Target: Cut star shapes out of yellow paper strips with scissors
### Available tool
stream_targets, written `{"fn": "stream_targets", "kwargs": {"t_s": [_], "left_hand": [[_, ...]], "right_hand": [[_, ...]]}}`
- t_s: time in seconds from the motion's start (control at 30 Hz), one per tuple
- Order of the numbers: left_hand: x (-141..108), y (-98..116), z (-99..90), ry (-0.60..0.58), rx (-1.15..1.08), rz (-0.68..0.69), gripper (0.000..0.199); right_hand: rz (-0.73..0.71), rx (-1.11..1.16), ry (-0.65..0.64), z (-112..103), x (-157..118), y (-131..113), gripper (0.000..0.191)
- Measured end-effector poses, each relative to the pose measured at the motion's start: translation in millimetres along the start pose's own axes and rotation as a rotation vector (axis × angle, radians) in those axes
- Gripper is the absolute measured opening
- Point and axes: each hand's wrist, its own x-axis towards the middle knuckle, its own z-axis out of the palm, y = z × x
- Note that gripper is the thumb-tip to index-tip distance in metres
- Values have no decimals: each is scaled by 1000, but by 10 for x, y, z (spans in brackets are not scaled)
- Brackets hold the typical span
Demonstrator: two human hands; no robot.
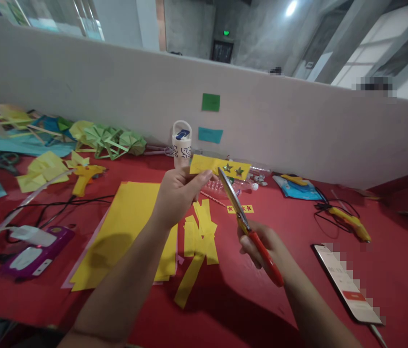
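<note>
1. Reaching in from the lower edge with two bare forearms [117, 290]
2. Pinching a yellow strip [203, 165] with the left hand [178, 195], with thumb and fingers clamped on its left part
3. Holding this strip above the red table [247, 309], with two star shapes [239, 171] near its right end
4. Gripping red-handled scissors [235, 202] with the right hand [263, 241], with fingers closed around the handle [268, 261]
5. Pointing these at the strip, just beside the stars; touching or not, cannot tell
6. Seen below on the table: loose yellow strips [209, 241], near a stack of yellow sheets [126, 222]
</note>
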Motion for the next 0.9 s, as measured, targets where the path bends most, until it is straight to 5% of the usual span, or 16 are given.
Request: {"fn": "stream_targets", "kwargs": {"t_s": [0.3, 0.63, 0.9], "left_hand": [[46, 1, -34, 5, -219, -26, 19], [49, 21, -33, -125, -239, -29, 21], [32, 3, -49, -122, -161, -5, 19]], "right_hand": [[43, 52, -126, -56, -51, 3, 36], [99, 122, -160, -65, -31, 74, 37], [175, 129, -173, -93, -58, 79, 45]]}}
